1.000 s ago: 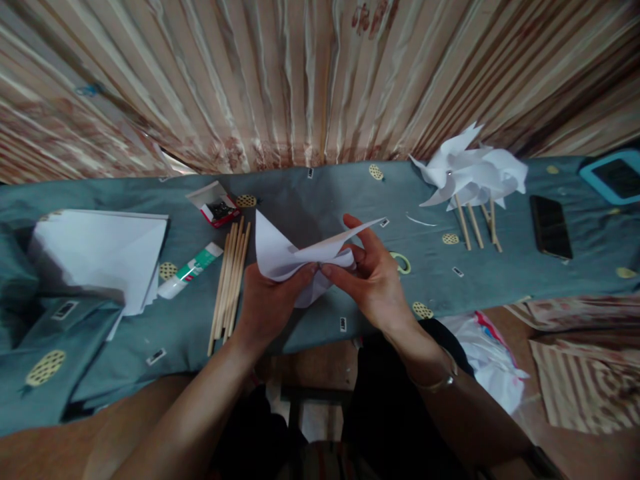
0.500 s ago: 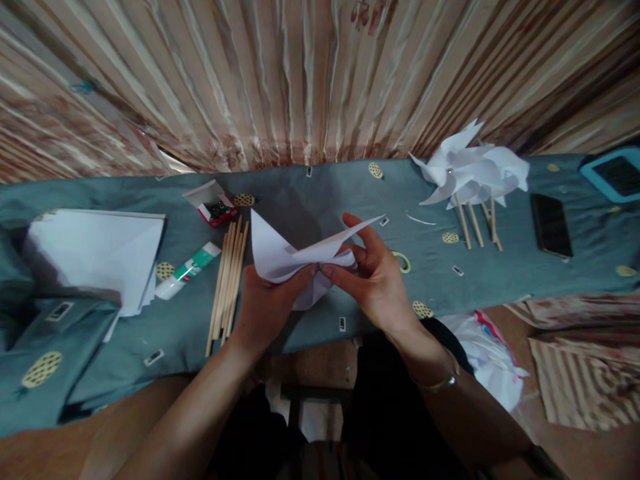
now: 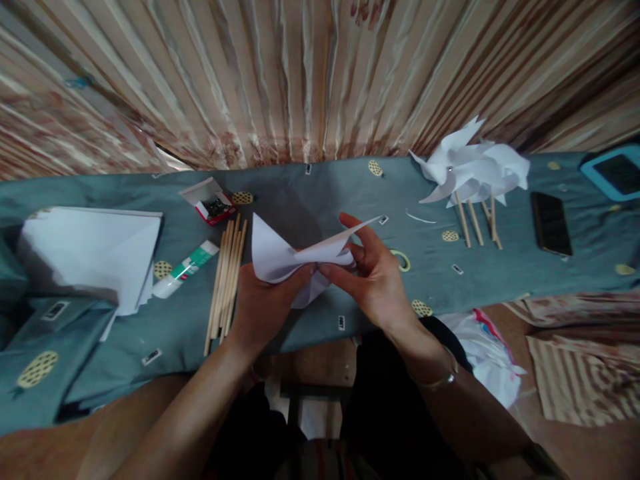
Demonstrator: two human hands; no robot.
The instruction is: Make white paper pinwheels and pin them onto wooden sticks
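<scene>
A white paper pinwheel (image 3: pixel 273 250) with curled blades is between my two hands above the table. My left hand (image 3: pixel 265 303) is closed on its left side, thumb pressed at the centre. From the right, my right hand (image 3: pixel 375 280) pinches the paper, its thumb tip meeting the left thumb and its index finger raised behind a blade. Whether a pin sits under the thumbs I cannot tell. Just left of my left hand lie several wooden sticks (image 3: pixel 227 280). Partly behind my right hand shows the pale green handle of a tool (image 3: pixel 401 261), probably scissors.
Left on the green cloth (image 3: pixel 295 193) are a glue stick (image 3: pixel 185 269), a small open box (image 3: pixel 213 203) of dark metal pieces and stacked white paper (image 3: pixel 95 253). Finished pinwheels (image 3: pixel 475 167) on sticks, a phone (image 3: pixel 551 223) and a blue-framed device (image 3: pixel 613 173) lie right. A curtain (image 3: pixel 310 80) hangs behind.
Both hands stay in nearly the same grip on the paper pinwheel. The upper right blade has dipped slightly, and the whole view has shifted a little.
</scene>
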